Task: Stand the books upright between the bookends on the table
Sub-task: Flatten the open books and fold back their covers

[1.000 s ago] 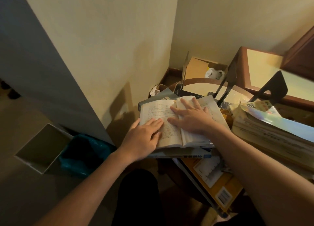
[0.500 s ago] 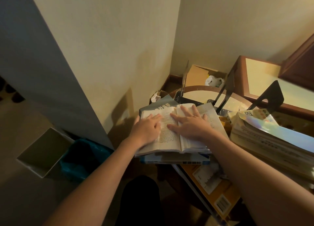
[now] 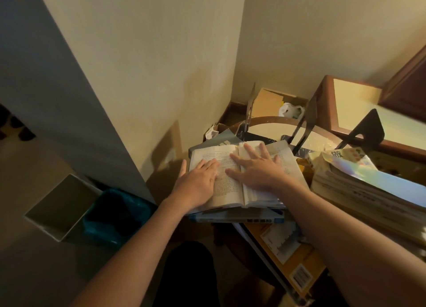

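Two palms pin one open book flat: the left hand, fingers straight, lies on the left page with its thumb past the outer edge, probably ready to fold that half over. The right hand spreads flat across the gutter and right page to steady it. That book lies atop other flat books; just behind it, black bookends stand on the table, and a stack of books lies flat at the right.

Left hand and right hand lie on an open cream paperback book, atop a flat blue-spined book at the round wooden table's near left. Two black metal bookends stand behind; a thick stack of books lies right.
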Tool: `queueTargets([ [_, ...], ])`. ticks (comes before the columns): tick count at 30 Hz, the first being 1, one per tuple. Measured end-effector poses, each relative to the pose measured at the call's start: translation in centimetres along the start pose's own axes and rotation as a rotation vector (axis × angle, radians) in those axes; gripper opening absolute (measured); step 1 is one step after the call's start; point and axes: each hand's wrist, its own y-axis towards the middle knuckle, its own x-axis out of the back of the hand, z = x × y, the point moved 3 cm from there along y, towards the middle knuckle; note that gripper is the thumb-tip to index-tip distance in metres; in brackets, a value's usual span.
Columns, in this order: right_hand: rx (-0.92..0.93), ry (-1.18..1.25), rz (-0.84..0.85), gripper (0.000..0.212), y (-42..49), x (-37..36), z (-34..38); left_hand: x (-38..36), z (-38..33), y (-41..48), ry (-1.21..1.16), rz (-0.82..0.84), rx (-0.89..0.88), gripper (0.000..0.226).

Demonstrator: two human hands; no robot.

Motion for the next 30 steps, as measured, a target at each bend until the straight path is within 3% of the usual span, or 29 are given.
queueTargets([
  [8, -0.027, 0.010, 0.009, 0.074, 0.6, 0.1, 0.1, 0.1, 0.8, 4.9, -0.059, -0.001, 0.124, 0.050],
  [20, -0.014, 0.015, 0.003, 0.074, 0.4, 0.2, 0.2, -1.1, -0.4, -5.3, -0.151, -0.039, -0.032, 0.051],
  [30, -0.034, 0.003, 0.019, 0.075, 0.4, 0.3, 0.3, 0.1, 0.8, 2.3, -0.131, -0.018, 0.056, 0.049],
])
